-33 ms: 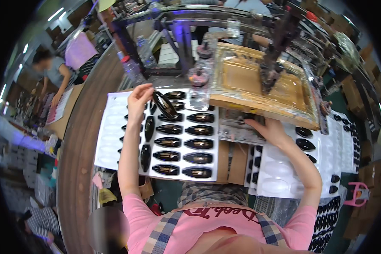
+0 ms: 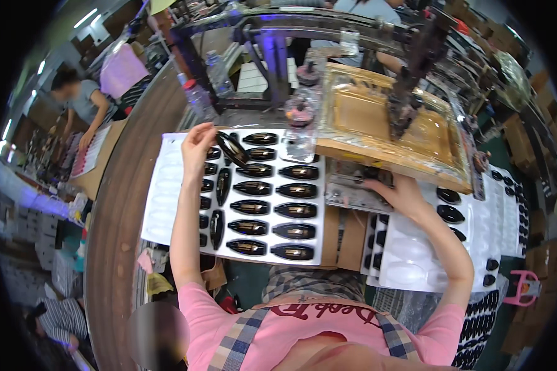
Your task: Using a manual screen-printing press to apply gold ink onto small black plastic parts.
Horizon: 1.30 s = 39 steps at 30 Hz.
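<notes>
My left hand (image 2: 196, 146) pinches one end of a glossy black oval piece (image 2: 232, 150), held tilted over a white moulded tray (image 2: 163, 185). The tray carries several rows of similar pieces (image 2: 249, 207) with gold-toned reflections or markings. My right hand (image 2: 403, 195) is at a metal plate (image 2: 351, 196) beneath the wooden framed screen (image 2: 337, 148) of a machine, its thumb stretched leftward by a dark part; its other fingers are partly hidden, so I cannot tell whether they grip.
A dark metal frame (image 2: 267, 64) and a red-capped bottle (image 2: 195, 99) stand behind. More trays (image 2: 407, 268) with black pieces lie at right, above a pink stool (image 2: 520, 287). A co-worker (image 2: 96, 102) works at far left; another person (image 2: 356, 9) is behind the machine.
My left hand has moved slightly left with the black piece. The surroundings sit a little farther right in the view. My right hand remains under the wooden frame.
</notes>
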Tool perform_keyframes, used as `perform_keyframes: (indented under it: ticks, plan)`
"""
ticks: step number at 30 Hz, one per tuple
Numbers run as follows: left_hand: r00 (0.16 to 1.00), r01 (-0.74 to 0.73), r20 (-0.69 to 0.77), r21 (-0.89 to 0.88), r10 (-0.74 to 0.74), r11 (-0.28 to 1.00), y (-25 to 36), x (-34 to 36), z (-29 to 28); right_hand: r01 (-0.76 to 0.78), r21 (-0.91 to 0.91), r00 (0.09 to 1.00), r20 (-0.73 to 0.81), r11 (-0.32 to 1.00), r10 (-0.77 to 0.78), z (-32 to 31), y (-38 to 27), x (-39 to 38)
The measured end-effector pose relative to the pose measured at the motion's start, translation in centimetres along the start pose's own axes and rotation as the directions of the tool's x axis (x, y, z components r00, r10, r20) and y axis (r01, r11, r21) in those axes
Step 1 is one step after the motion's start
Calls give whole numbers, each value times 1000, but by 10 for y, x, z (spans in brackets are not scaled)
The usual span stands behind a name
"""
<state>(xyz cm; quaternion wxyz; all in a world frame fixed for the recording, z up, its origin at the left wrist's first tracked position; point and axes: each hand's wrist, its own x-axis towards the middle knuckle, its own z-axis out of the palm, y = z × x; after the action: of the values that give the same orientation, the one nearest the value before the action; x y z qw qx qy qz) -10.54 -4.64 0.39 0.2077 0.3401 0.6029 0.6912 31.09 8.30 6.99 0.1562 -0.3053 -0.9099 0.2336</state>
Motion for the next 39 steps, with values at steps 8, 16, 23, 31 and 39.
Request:
perform_keyframes:
  ticks: [8,16,23,31,39]
  plan:
    - [759,-21,-625,257,183,966,-98,83,-187,-232,-26,902,-380,972,205,-46,43,-78]
    - [695,326,-708,464,124,824,-150,117,-213,-530,-97,659,-672,843,337,-88,120,-170]
    - [814,315,-478,840,329,441,-126,97,-184,-950,-216,312,-685,225,659,-129,232,-352]
    - [936,-346,75,379,345,858,-24,37,5,-937,9,294,-521,350,802,-129,214,-392]
    - [772,-568,538,349,337,745,-7,-33,139,-903,-63,400,-485,425,778,-139,188,-396]
